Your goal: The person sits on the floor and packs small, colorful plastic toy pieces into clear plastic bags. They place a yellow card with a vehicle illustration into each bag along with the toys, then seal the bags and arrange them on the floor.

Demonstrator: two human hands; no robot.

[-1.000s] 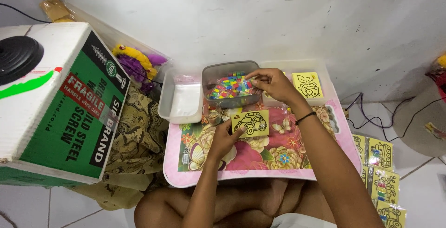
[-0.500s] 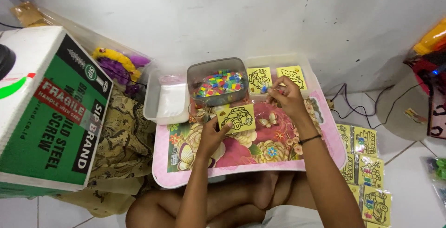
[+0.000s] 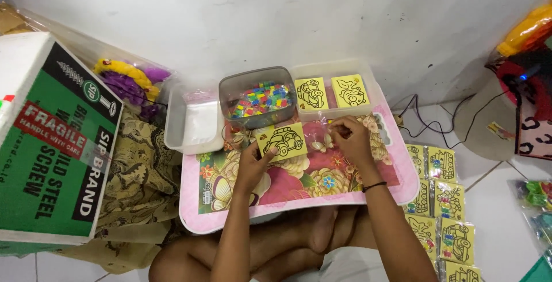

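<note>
Since the earlier frame, the right hand (image 3: pixel 351 138) has left the grey tub of coloured pieces (image 3: pixel 259 97) and come down onto the tray, while the left hand (image 3: pixel 253 164) keeps its grip on the yellow car card (image 3: pixel 283 140), now lying a little lower on the flowered surface. Largest in view, a green and white cardboard box (image 3: pixel 52 144) stands at the left on patterned brown cloth (image 3: pixel 135 184). The pink floral lap tray (image 3: pixel 299 178) spans the person's crossed legs and carries the work. Behind it sit a clear plastic container (image 3: pixel 368 86) holding two more yellow picture cards (image 3: pixel 330 92), the grey tub, and an empty white tub (image 3: pixel 192 124) just beside it. A row of wrapped yellow cards (image 3: pixel 440 201) lies on the floor at the right. The left hand pinches the car card at its lower left corner, thumb on top. The right hand's fingers are curled together over something small just right of the card; what they hold is too small to tell. The card looks light, thin and fairly stiff, likely to slide on the glossy tray, so it is best held by an edge or corner, clear of the printed outline, and pressed flat while worked on.
</note>
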